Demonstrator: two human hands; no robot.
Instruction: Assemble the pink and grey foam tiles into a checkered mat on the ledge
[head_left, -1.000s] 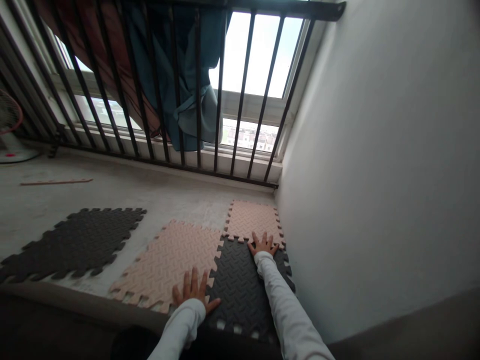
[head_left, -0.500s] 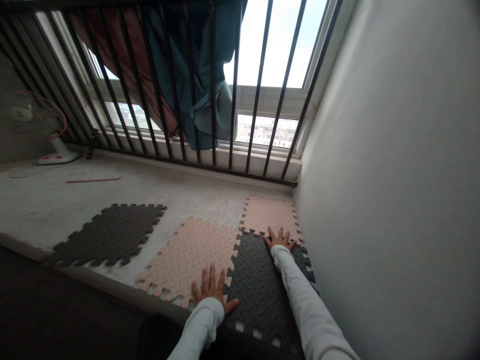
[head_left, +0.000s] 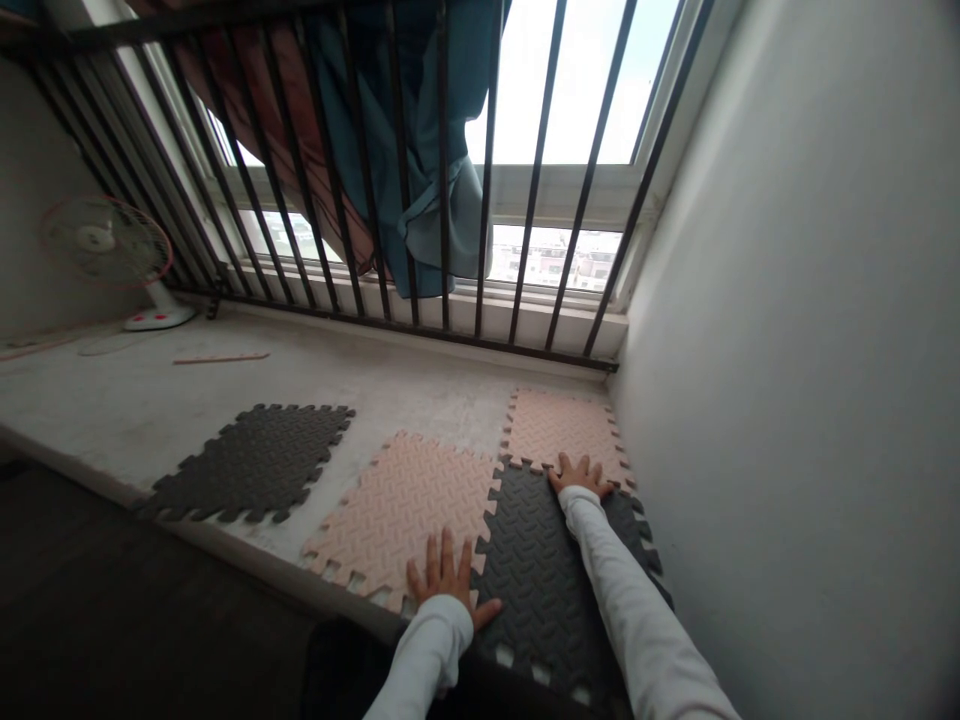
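Both hands are lying flat with fingers spread, gripping nothing. The left hand (head_left: 448,578) is pressing on the seam where the near pink mat (head_left: 409,505) is meeting the dark mat (head_left: 544,560). The right hand (head_left: 580,474) is pressing on the far seam, where the dark mat is locking into the far pink mat (head_left: 561,428) beside the wall (head_left: 787,350). All three mats are lying on the concrete floor (head_left: 420,385). Another dark mat (head_left: 255,462) is lying apart to the left. A fan (head_left: 112,250) is standing by the window bars (head_left: 442,170), where cloth (head_left: 420,150) is hanging.
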